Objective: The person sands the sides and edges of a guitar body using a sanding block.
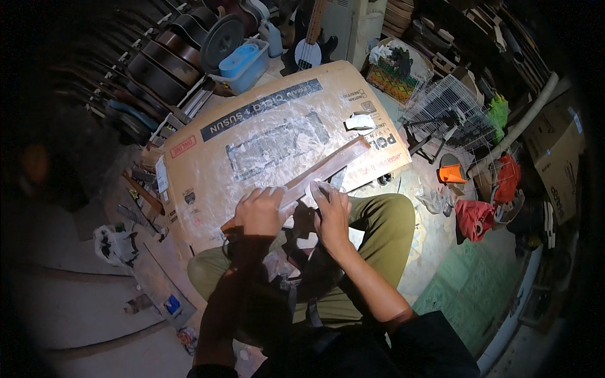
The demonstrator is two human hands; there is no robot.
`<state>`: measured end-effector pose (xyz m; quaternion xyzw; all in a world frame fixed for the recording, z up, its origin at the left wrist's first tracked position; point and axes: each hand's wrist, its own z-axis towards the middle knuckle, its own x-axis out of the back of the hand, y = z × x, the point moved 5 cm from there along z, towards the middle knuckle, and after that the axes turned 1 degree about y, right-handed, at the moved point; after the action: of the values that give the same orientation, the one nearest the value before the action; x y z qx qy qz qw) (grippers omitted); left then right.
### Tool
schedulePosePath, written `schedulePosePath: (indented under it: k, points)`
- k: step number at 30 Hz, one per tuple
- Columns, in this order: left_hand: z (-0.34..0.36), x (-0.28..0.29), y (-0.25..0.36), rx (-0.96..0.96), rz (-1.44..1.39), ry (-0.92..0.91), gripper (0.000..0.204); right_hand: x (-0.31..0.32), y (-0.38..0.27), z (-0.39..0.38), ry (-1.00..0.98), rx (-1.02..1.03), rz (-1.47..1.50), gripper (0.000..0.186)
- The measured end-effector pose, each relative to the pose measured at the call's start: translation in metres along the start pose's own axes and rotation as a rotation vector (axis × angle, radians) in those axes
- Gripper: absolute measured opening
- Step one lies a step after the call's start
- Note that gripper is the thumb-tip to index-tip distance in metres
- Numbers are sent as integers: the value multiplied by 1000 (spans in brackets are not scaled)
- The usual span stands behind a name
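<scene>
I see the left hand (260, 211), palm down, gripping the wood (334, 165). Beside it, the right hand (333, 214) pinches a pale scrap (309, 189).

Strip (331, 166) partly hidden; guitar (309, 54) cropped

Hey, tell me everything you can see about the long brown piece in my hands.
The long brown piece is a narrow, straight bar that looks wooden, its surface dusty in places. It slants from lower left to upper right over the printed cardboard; whether its far end rests there is unclear. The left hand grips it, hiding part, while the right hand is at its near edge with something pale by the fingers.
</scene>
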<state>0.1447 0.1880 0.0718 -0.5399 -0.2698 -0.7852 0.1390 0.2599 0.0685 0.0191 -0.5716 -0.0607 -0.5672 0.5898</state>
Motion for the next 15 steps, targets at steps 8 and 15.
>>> schedulePosePath:
  k: [8,15]
  points:
    - [-1,3,4,-17,-22,46,38,-1,4,-5,16,23,-14,66]
    - [3,7,0,16,-8,-12,38,-1,1,-5,35,18,9,63]
